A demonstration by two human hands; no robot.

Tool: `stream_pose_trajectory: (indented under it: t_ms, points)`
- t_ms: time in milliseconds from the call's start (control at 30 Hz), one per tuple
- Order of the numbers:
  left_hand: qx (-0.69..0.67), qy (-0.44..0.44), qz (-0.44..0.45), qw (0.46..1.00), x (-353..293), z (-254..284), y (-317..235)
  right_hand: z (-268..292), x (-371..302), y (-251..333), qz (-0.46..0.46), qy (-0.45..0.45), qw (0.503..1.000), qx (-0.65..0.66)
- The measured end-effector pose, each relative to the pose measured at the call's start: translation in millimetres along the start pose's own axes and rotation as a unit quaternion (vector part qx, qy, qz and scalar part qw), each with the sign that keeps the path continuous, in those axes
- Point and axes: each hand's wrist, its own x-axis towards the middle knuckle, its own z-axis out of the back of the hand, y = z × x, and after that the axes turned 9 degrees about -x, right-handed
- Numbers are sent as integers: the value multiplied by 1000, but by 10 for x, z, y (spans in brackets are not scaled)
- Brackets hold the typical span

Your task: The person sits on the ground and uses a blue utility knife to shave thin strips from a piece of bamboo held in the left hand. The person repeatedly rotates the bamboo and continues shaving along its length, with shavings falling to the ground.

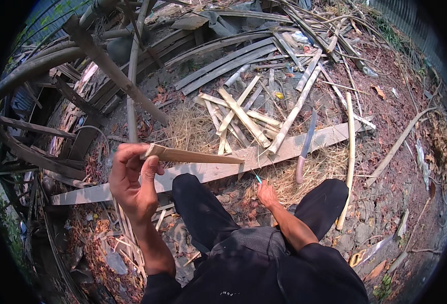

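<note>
No packages, labels, signs or screens in view.

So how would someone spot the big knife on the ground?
Find the long pale plank lying across the ground in front of the knees. The knife lies across it, right of the right hand, handle toward the person. Unlike the bamboo strips around it, it has a grey curved blade and a reddish handle.

Bamboo strip [198, 155] in left hand [132, 182]

A single head-worn fisheye camera looks steeply down from close above the person's lap and hands. It faces forward over littered ground, whose straight edges bend near the frame's rim.
</note>
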Motion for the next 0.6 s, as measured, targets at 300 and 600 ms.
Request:
stream_pose_trajectory:
  t_ms: [300, 600]
  points:
    - [148, 42, -75, 985, 79, -100, -262, 879, 189, 364, -18, -44, 993, 108]
    - [188, 67, -56, 978, -155, -261, -206, 1520, -313, 974, 157, -87, 955, 238]
